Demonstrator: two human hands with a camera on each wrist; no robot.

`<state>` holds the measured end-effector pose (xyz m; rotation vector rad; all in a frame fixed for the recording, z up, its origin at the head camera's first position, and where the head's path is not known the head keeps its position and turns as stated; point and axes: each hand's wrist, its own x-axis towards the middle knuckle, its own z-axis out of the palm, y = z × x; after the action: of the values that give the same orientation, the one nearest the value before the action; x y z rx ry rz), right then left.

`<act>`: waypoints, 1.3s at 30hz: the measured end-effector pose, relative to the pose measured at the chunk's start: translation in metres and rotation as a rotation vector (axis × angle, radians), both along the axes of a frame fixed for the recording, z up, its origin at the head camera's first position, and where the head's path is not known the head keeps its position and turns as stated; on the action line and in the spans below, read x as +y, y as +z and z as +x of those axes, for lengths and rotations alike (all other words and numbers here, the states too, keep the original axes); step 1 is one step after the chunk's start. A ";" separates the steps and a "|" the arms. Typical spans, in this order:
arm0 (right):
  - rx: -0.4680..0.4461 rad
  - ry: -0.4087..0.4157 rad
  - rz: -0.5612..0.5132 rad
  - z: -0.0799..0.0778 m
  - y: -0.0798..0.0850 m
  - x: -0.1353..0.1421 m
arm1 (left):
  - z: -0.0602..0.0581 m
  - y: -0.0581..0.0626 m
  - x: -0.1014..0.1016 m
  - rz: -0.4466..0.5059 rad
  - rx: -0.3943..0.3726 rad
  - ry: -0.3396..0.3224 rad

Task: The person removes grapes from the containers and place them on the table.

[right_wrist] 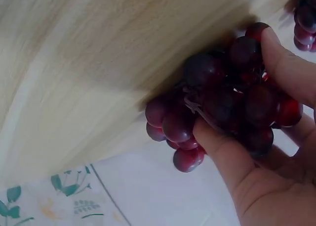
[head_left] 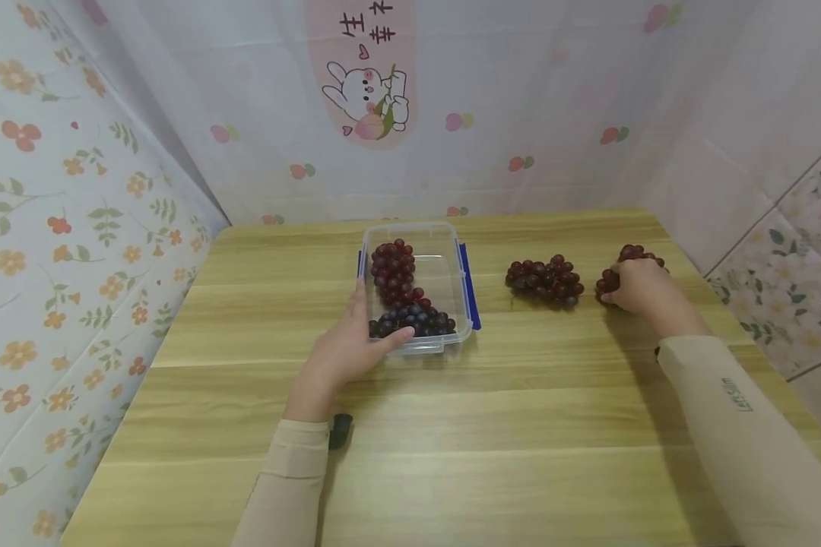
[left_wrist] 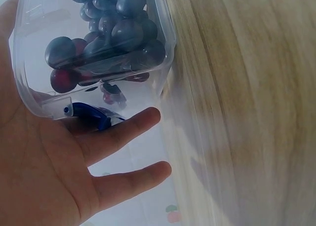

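Observation:
A clear plastic food container [head_left: 445,285] with blue side clips stands on the table. Inside lie a bunch of red grapes [head_left: 392,270] and a bunch of dark grapes [head_left: 420,320]. My left hand [head_left: 345,346] rests against the container's near left corner, thumb along the front rim. In the left wrist view its two lower fingers [left_wrist: 133,129] stretch out straight below a blue clip [left_wrist: 89,112]. Far to the right, my right hand [head_left: 646,292] grips another bunch of red grapes [head_left: 609,282]. The right wrist view shows thumb and fingers around that bunch [right_wrist: 222,102].
Between the container and my right hand lies another red grape bunch [head_left: 546,281] on the wooden table [head_left: 451,448]. A printed cloth [head_left: 260,99] hangs behind the table's back edge. Floral cloth [head_left: 61,304] lines the left side, and a patterned wall [head_left: 794,251] the right.

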<state>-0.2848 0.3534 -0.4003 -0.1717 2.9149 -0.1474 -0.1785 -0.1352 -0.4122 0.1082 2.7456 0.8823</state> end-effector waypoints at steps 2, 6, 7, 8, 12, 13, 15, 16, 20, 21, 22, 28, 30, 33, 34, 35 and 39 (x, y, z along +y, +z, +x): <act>0.009 0.013 0.017 0.000 0.002 0.000 | 0.000 0.001 0.000 -0.002 0.009 -0.003; 0.030 0.037 0.084 -0.002 0.006 0.005 | -0.001 0.001 0.001 -0.011 0.013 -0.010; 0.035 0.040 0.107 -0.002 0.008 0.007 | -0.001 0.001 0.001 -0.014 0.010 -0.010; 0.035 0.039 0.118 -0.003 0.009 0.010 | -0.001 0.001 0.001 -0.014 0.008 -0.011; -0.033 0.001 0.077 -0.007 0.013 0.024 | 0.000 0.001 0.001 -0.017 0.009 -0.009; -0.069 -0.007 0.040 -0.009 0.013 0.028 | 0.000 0.001 0.001 -0.017 0.010 -0.008; -0.138 -0.040 -0.041 -0.013 0.011 0.033 | 0.000 0.001 0.001 -0.021 0.009 -0.009; -0.157 -0.048 -0.073 -0.015 0.010 0.036 | 0.001 0.002 0.001 -0.021 0.007 -0.008; -0.159 -0.054 -0.113 -0.020 0.003 0.043 | 0.002 0.003 0.001 -0.020 0.001 -0.009; -0.142 -0.047 -0.114 -0.021 0.002 0.044 | 0.002 0.003 0.002 -0.017 0.001 -0.006; -0.125 -0.041 -0.112 -0.022 0.001 0.045 | 0.001 0.003 0.002 -0.014 0.003 -0.006; -0.047 -0.030 -0.110 -0.022 0.001 0.047 | 0.000 0.002 0.002 -0.006 0.006 -0.003; -0.041 -0.031 -0.109 -0.022 0.003 0.048 | 0.000 0.002 0.002 -0.008 0.004 -0.002; -0.048 -0.031 -0.109 -0.020 0.006 0.051 | 0.000 0.002 0.002 -0.007 0.004 -0.002; -0.055 -0.029 -0.113 -0.020 0.007 0.052 | 0.000 0.002 0.002 -0.007 0.004 -0.002; -0.060 -0.029 -0.117 -0.020 0.007 0.053 | 0.000 0.002 0.002 -0.005 0.002 -0.001; -0.076 -0.019 -0.110 -0.019 0.008 0.054 | 0.000 0.002 0.002 -0.008 0.000 -0.003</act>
<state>-0.3042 0.4079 -0.3923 -0.1534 2.8346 -0.3113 -0.1782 -0.1330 -0.4106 0.1110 2.7482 0.8707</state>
